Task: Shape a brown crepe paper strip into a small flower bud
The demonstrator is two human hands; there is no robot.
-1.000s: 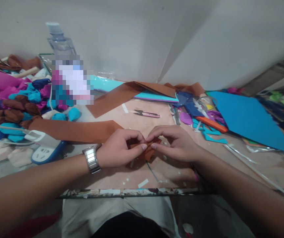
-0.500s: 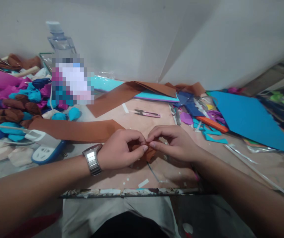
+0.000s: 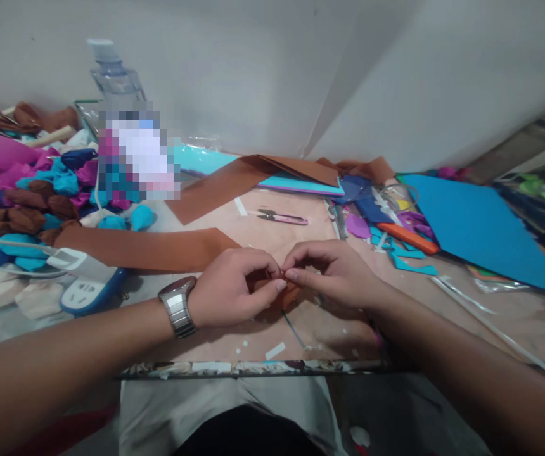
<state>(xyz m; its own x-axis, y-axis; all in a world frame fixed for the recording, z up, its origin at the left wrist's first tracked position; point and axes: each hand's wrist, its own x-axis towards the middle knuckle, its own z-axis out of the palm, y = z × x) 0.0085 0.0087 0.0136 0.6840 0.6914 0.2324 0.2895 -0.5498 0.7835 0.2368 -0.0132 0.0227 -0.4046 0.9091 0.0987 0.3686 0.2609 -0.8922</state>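
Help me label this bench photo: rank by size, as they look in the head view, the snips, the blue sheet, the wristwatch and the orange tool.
1. Blue sheet
2. Wristwatch and orange tool: too alike to rank, and the watch is nearer the camera
3. Snips

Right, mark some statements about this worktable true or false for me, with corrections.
1. The left hand and right hand pinch a small brown piece. True.
2. The thread snips are in the right hand. False: the thread snips lie on the worktable, beyond both hands.
3. A metal-banded watch is on the left wrist. True.
4. The bottle has a red cap. False: its cap is white.
5. The large blue sheet lies right of the thread snips. True.
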